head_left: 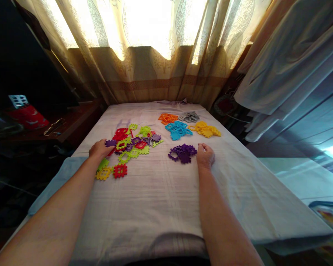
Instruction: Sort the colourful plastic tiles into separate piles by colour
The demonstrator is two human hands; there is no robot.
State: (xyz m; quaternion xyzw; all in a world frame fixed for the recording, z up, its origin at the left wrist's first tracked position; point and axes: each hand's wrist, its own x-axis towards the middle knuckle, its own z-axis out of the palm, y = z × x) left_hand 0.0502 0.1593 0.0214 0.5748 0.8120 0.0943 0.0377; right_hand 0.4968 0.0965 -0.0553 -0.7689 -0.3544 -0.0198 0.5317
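Note:
My left hand [98, 149] pinches a purple interlocking plastic tile [110, 143] at the left edge of a mixed pile. Red tiles [121, 133], lime-green tiles [134, 152] and purple ones lie jumbled there. A yellow window tile [104, 173] and a red window tile [120, 170] lie nearer to me. Resting on the cloth, my right hand [205, 155] is closed with its fingers curled, and nothing shows in it. Just left of it sits a heap of purple tiles [184, 153].
Single-colour heaps lie farther back: orange [168, 118], grey [190, 117], blue [178, 130] and yellow [206, 129]. A pale cloth [155, 207] covers the table. Curtains [161, 74] hang behind it, a dark cabinet stands left, and clothes [283, 62] hang right.

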